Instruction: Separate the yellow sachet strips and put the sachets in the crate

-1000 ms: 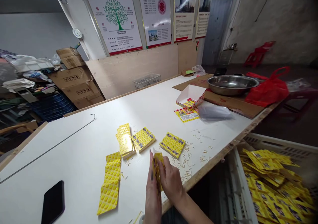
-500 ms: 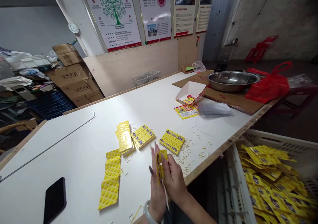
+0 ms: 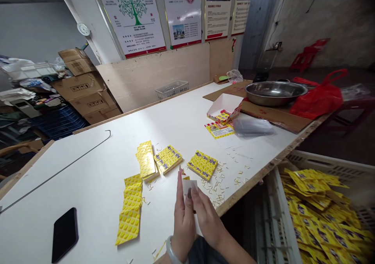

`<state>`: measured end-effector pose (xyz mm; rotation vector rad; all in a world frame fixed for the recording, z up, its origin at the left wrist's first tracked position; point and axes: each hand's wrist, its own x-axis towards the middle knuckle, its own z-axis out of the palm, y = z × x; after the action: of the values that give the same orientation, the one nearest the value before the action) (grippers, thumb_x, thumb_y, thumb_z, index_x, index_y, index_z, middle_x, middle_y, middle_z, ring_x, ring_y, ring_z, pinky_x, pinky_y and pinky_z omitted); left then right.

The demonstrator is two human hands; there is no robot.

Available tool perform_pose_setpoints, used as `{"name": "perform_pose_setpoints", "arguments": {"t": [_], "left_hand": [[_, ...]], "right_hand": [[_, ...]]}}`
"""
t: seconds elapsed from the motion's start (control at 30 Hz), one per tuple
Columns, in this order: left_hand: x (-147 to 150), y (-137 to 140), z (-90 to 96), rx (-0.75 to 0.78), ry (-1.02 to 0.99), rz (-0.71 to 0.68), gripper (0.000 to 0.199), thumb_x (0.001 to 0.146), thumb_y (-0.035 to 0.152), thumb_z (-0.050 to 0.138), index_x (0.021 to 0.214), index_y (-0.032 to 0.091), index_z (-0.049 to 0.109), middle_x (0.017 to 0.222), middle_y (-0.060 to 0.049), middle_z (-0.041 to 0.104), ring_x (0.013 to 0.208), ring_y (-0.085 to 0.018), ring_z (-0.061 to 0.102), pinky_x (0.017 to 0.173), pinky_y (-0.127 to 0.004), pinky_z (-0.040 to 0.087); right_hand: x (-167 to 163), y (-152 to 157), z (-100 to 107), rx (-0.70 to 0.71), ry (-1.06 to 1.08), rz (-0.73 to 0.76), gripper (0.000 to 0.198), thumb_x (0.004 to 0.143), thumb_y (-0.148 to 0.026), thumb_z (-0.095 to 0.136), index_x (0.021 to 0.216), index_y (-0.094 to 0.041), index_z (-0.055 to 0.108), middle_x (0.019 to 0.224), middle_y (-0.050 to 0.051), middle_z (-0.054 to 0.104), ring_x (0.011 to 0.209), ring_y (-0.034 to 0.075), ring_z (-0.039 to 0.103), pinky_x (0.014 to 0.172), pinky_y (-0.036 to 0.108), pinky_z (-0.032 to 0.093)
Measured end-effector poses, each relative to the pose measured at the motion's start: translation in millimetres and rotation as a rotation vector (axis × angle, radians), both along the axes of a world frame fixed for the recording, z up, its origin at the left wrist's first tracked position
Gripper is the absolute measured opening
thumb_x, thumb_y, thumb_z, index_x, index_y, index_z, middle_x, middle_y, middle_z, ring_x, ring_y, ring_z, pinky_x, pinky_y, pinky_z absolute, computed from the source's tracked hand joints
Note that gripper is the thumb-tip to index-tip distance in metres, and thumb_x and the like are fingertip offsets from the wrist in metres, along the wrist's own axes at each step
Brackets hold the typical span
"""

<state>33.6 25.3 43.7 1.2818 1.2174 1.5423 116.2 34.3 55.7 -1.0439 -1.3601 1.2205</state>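
Between my left hand [image 3: 182, 221], which wears a pale bracelet, and my right hand [image 3: 209, 219] is a folded yellow printed card [image 3: 190, 186]. Its white inner side faces me, and both thumbs press on it. My palms and fingers hide much of it. Just beyond my hands lie two stacks of yellow cards with purple print, a left stack [image 3: 168, 159] and a right stack [image 3: 202, 165]. A taller stack of patterned yellow sheets [image 3: 148, 158] stands beside them. A row of overlapping yellow sheets [image 3: 129, 211] runs toward me on the left.
Small paper scraps [image 3: 218, 186] litter the white table [image 3: 96, 178] on the right. A phone [image 3: 65, 234] and a long thin rod [image 3: 64, 166] lie left. A crate [image 3: 288, 154] of yellow cards stands beyond the right edge. Farther back are an open box [image 3: 224, 104] and a steel basin [image 3: 275, 92].
The card has turned between my hands: its yellow printed face showed before, and its white side shows now. My left fingers have closed in on it. The stacks stay put.
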Motion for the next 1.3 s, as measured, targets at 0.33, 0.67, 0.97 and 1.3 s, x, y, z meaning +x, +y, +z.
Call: {"name": "perform_pose_setpoints", "arguments": {"t": [0.33, 0.67, 0.97, 1.3], "left_hand": [[12.0, -21.3, -15.6, -0.047, 0.034, 0.005, 0.051, 0.094, 0.038, 0.032, 0.143, 0.032, 0.018, 0.150, 0.003, 0.022, 0.137, -0.016, 0.022, 0.112, -0.027, 0.029], [1.9, -12.6, -19.8, -0.023, 0.301, 0.030, 0.044, 0.095, 0.033, 0.031, 0.139, 0.033, 0.031, 0.153, 0.003, 0.015, 0.141, -0.020, 0.010, 0.118, -0.042, 0.006], [-46.4, -3.3, -27.6, -0.021, 0.267, 0.000, 0.045, 0.094, 0.036, 0.033, 0.137, 0.025, 0.037, 0.146, -0.006, 0.035, 0.134, -0.019, 0.031, 0.114, -0.036, 0.025], [-309.1, 43.9, -91.1, -0.070, 1.167, 0.322, 0.035, 0.075, 0.044, 0.064, 0.105, 0.027, 0.066, 0.132, -0.009, 0.043, 0.124, -0.032, 0.037, 0.105, -0.053, 0.029]], "right_hand": [[-14.4, 8.4, -22.3, 0.076, -0.043, -0.349, 0.032, 0.084, -0.052, 0.049, 0.086, -0.020, 0.049, 0.070, 0.000, 0.060, 0.059, 0.014, 0.056, 0.050, 0.022, 0.044], [-16.3, 0.4, -47.2, 0.123, -0.064, -0.320, 0.037, 0.089, -0.048, 0.039, 0.094, -0.018, 0.060, 0.086, 0.011, 0.069, 0.074, 0.020, 0.065, 0.064, 0.028, 0.052], [-18.7, 14.3, -69.2, 0.142, -0.202, -0.264, 0.036, 0.088, -0.049, 0.041, 0.067, -0.020, 0.045, 0.050, -0.002, 0.049, 0.044, 0.011, 0.046, 0.044, 0.022, 0.035], [-2.0, 49.2, -111.5, 0.007, -0.059, -0.174, 0.041, 0.085, -0.055, 0.044, 0.063, -0.021, 0.038, 0.056, -0.005, 0.035, 0.055, 0.011, 0.037, 0.051, 0.022, 0.034]]}}
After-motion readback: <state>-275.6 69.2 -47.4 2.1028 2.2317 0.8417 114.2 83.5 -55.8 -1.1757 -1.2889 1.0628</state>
